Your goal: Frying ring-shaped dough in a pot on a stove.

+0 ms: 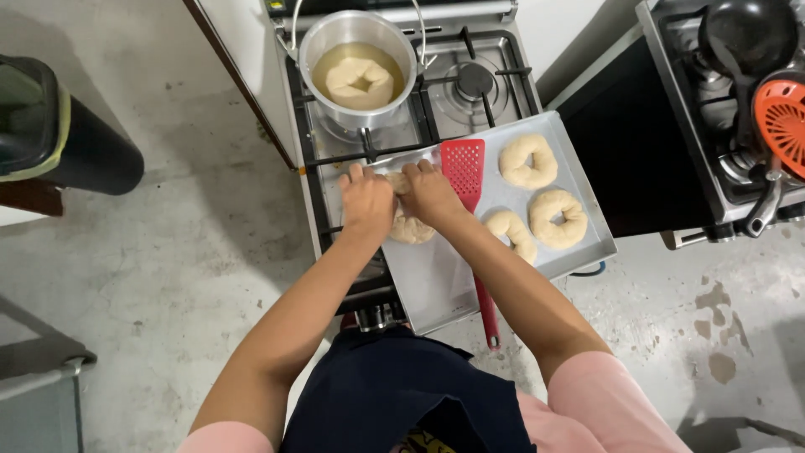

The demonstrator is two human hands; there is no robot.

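Both hands rest on a pale dough ring (410,226) at the left part of a metal baking tray (436,285) that sits across a gas stove. My left hand (366,200) covers the ring's left side and my right hand (429,191) its top right; fingers press on the dough. A red slotted spatula (464,172) lies on the tray just right of my right hand. Three more dough rings (528,161) (558,219) (512,231) lie on the tray's right half. A steel pot (359,67) on the back left burner holds one ring floating in liquid.
The free right burner (475,81) is behind the tray. A second stove at the right carries a black pan (749,35) and an orange round strainer (782,120). A dark bin (50,126) stands at the left on the concrete floor.
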